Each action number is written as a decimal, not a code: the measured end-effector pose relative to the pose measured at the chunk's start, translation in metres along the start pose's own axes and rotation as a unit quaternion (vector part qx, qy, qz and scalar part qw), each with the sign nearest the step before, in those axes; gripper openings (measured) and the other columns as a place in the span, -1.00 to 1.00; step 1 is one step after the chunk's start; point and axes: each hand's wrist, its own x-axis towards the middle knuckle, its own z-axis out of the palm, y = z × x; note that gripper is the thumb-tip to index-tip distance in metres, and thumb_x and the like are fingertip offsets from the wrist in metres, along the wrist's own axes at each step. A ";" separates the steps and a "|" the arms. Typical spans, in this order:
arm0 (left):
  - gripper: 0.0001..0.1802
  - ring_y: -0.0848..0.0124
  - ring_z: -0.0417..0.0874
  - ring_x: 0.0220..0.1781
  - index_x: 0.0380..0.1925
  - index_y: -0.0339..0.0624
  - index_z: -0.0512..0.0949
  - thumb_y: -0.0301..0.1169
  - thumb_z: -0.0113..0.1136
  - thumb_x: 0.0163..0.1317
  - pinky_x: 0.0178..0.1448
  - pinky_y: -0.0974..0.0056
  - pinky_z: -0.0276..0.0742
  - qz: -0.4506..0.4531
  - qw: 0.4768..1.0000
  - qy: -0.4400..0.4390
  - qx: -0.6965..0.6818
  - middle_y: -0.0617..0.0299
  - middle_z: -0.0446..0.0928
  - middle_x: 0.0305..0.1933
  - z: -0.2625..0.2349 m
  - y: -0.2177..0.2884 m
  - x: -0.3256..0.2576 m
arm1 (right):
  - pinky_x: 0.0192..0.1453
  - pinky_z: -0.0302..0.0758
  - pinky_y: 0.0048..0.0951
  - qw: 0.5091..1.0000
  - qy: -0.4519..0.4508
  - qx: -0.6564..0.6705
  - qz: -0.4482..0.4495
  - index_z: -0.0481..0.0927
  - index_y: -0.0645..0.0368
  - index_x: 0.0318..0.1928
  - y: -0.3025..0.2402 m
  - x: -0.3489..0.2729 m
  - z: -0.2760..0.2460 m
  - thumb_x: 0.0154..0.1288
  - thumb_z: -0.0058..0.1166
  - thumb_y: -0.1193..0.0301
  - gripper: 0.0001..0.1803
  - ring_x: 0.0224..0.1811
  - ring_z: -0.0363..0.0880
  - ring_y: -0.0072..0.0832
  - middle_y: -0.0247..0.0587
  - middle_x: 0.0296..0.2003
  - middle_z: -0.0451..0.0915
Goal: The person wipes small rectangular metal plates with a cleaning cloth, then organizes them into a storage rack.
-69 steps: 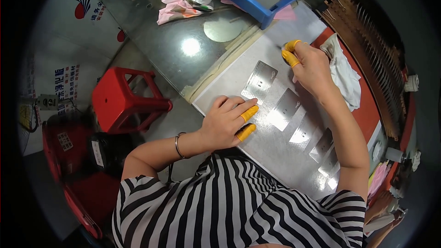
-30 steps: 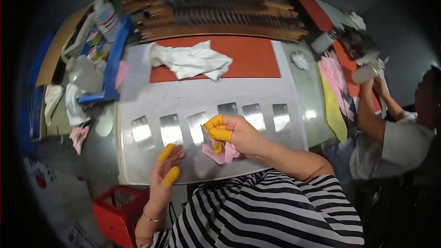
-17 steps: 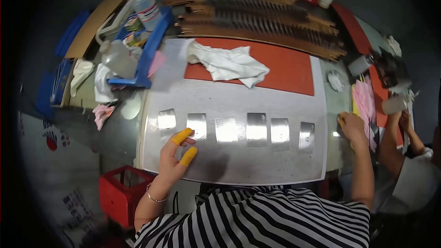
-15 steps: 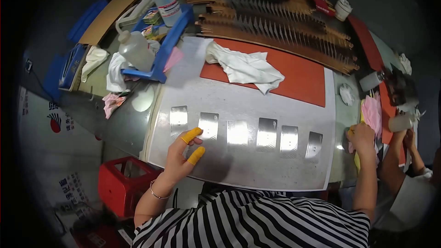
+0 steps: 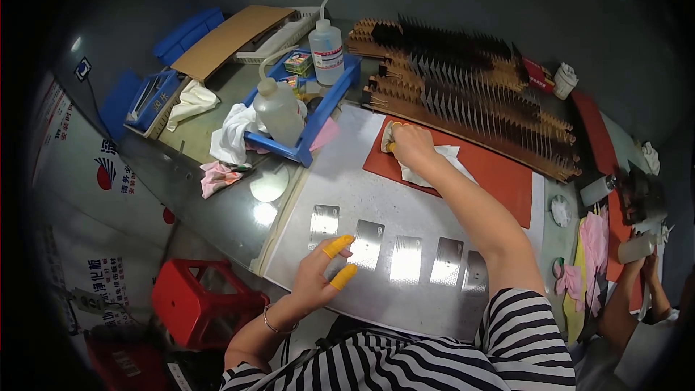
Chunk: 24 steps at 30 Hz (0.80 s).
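Observation:
My left hand (image 5: 316, 280) hovers over the near left of the white work sheet, thumb and forefinger apart in yellow finger cots, holding nothing. Just beyond its fingertips lies a shiny metal card (image 5: 368, 243); several similar cards stretch in a row to the right, such as one perforated card (image 5: 405, 261). My right hand (image 5: 414, 146) reaches across to the red mat (image 5: 499, 187) and grips the bunched left end of a white cloth (image 5: 450, 161). The rest of that cloth lies on the mat, partly behind my forearm, which also covers part of the card row.
Behind the mat stands a long wooden rack (image 5: 463, 94) of dark thin plates. At left, a blue tray (image 5: 308, 134) holds two squeeze bottles. A red stool (image 5: 195, 297) is below the table's left edge. On the right, a co-worker's hands (image 5: 641, 271) hold a bottle.
My right hand has moved from the pink and yellow cloths at right to the white cloth and closed on it. My left hand stays open near the cards. The view has shifted.

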 end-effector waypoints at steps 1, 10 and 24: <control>-0.53 0.25 0.56 -0.10 0.02 -0.22 0.42 -0.45 0.22 0.05 -0.02 0.29 0.44 0.004 1.000 0.003 0.001 0.12 0.51 -0.11 -0.004 0.000 0.000 | -0.10 0.46 -0.24 0.998 -0.057 0.006 0.014 0.50 0.31 -0.20 0.000 0.000 -0.004 0.11 0.12 0.36 -0.70 -0.19 0.54 -0.14 0.03 -0.27 0.58; -0.30 0.39 0.44 0.10 0.21 -0.19 0.21 -0.34 0.27 0.08 0.21 0.30 0.26 -0.005 0.984 -0.099 -0.148 0.18 0.40 0.13 0.026 0.031 0.067 | -0.21 0.46 -0.44 0.857 0.105 0.503 -0.042 0.45 0.26 -0.12 -0.015 -0.174 -0.064 0.20 -0.04 0.50 -0.78 -0.29 0.60 -0.40 -0.11 -0.34 0.60; -0.70 0.42 0.58 -0.14 -0.14 -0.31 0.48 -0.54 0.20 0.07 0.01 0.33 0.45 -0.065 0.892 -0.290 -0.341 0.17 0.58 -0.17 0.095 0.114 0.065 | 0.10 0.36 -0.29 0.950 0.070 0.305 0.019 0.32 0.33 0.12 0.028 -0.312 -0.091 0.00 0.25 0.11 -0.24 0.04 0.43 -0.09 0.11 -0.02 0.45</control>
